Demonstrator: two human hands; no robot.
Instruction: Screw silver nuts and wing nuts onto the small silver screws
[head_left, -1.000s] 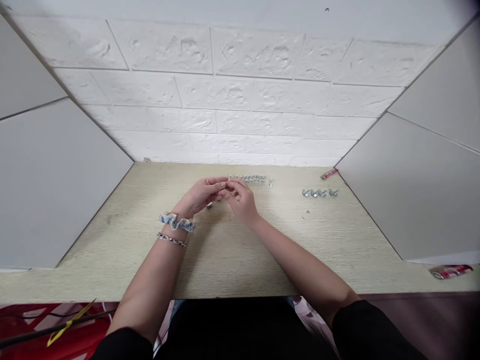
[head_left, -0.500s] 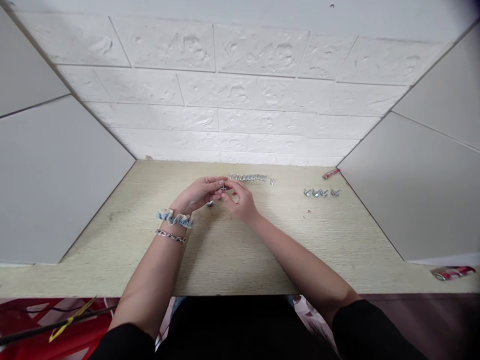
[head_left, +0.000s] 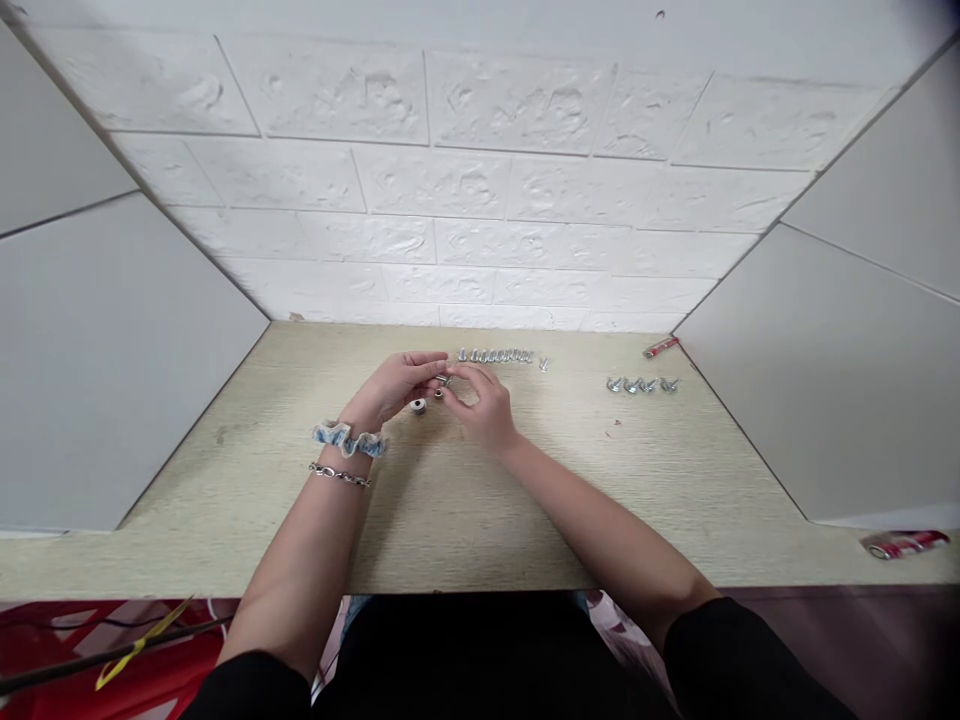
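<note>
My left hand point(head_left: 401, 388) is closed in a pinch around a small silvery bolt point(head_left: 444, 379) over the middle of the table. The thumb and fingers of my right hand point(head_left: 484, 405) meet at the bolt's other side, closed on it as well. The fingers partly cover the bolt. Just below the left fingers sits a round metal piece point(head_left: 418, 407) with a dark centre. A smaller shiny piece point(head_left: 439, 394) shows beside it, partly hidden by the hands. Behind my hands stands a row of several bolts point(head_left: 495, 356), with a single bolt point(head_left: 544, 364) apart at its right end.
Several bolts with wide washers point(head_left: 641, 385) lie in a line at the right. Red cylinders lie near the back right corner point(head_left: 660, 347) and the front right edge point(head_left: 906, 545). A white brick-pattern wall point(head_left: 472, 240) and grey side panels bound the wooden table point(head_left: 465, 520).
My hands stay in nearly the same place, with the fingers shifted slightly around the bolt. The round metal piece and the smaller shiny piece below them show more fully now.
</note>
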